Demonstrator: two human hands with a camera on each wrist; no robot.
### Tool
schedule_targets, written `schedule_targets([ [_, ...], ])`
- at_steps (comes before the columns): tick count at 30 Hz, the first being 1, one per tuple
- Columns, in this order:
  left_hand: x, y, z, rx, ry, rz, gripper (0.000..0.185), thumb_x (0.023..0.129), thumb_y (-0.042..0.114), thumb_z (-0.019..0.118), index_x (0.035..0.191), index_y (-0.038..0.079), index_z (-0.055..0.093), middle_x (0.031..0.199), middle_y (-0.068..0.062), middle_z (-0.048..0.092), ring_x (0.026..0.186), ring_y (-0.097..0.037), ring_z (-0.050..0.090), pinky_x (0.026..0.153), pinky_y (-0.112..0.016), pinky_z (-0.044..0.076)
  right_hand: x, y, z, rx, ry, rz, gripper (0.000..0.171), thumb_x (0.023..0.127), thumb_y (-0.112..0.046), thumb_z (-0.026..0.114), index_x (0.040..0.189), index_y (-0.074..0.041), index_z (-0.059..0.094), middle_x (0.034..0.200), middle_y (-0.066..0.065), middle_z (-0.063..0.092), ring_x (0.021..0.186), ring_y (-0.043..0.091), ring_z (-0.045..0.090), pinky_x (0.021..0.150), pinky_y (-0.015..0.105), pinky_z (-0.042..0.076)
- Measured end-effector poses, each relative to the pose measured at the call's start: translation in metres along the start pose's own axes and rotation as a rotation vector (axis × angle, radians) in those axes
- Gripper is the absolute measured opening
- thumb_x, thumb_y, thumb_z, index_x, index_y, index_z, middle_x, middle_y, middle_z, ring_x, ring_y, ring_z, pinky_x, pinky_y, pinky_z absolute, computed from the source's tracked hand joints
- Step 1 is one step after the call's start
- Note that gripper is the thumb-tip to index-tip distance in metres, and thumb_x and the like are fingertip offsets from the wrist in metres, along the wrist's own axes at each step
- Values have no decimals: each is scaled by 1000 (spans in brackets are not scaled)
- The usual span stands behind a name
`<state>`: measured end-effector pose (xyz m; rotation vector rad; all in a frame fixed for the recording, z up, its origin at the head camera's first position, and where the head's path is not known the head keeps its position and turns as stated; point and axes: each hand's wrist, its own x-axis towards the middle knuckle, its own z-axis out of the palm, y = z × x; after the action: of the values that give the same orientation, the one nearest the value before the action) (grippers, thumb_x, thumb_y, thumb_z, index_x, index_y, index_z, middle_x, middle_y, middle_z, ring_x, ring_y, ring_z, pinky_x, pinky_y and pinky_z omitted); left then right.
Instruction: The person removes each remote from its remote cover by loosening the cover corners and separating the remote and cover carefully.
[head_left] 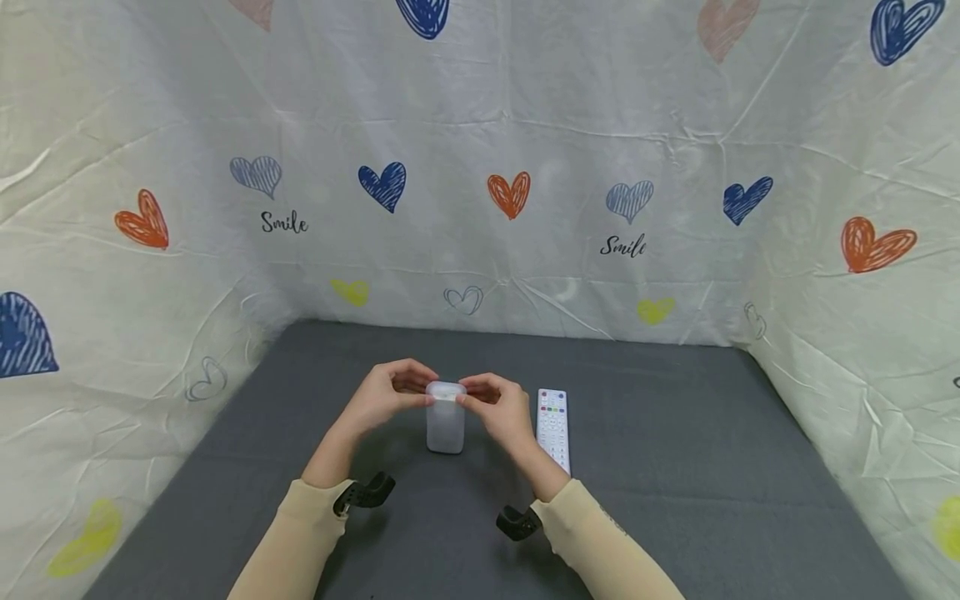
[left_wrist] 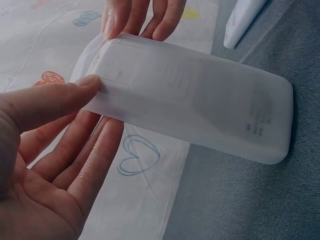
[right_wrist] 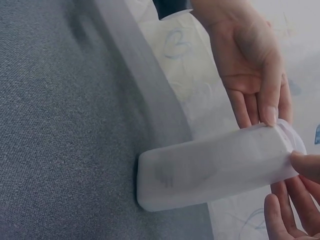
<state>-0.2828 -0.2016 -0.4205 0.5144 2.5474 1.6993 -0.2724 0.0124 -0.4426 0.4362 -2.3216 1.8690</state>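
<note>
A translucent silicone cover (head_left: 446, 429) stands upright on the table, its lower end resting on the cloth. Inside it, a white remote control (left_wrist: 117, 62) shows through in the left wrist view, with faint dark print near the bottom. My left hand (head_left: 381, 397) pinches the cover's upper left edge between thumb and fingers. On the opposite edge my right hand (head_left: 507, 410) pinches the rim in the same way. The right wrist view shows the cover (right_wrist: 215, 167) slanting, both thumbs at its mouth.
A second white remote control (head_left: 553, 425) lies buttons up on the dark grey tablecloth (head_left: 675, 450), just right of my right forearm. White curtains (head_left: 555, 108) printed with hearts enclose the back and sides. Black wrist straps (head_left: 517, 522) sit at both cuffs.
</note>
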Motion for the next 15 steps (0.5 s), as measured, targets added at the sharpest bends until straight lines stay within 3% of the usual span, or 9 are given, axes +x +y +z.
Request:
schedule_targets([
  [10, -3, 0, -2, -14, 0, -25, 33, 79, 11, 76, 110, 3, 65, 105, -16, 66, 92, -24, 65, 76, -29, 56, -3, -4, 0, -29, -17, 2, 15, 86, -18, 71, 100, -14, 72, 96, 3, 72, 80, 9, 64, 65, 20, 50],
  [15, -10, 14, -1, -29, -12, -37, 33, 81, 5, 73, 112, -1, 63, 107, -20, 65, 94, -27, 64, 77, -31, 56, -2, -2, 0, -45, -17, 11, 15, 86, -21, 71, 100, -16, 73, 96, 2, 72, 81, 10, 64, 66, 21, 50],
])
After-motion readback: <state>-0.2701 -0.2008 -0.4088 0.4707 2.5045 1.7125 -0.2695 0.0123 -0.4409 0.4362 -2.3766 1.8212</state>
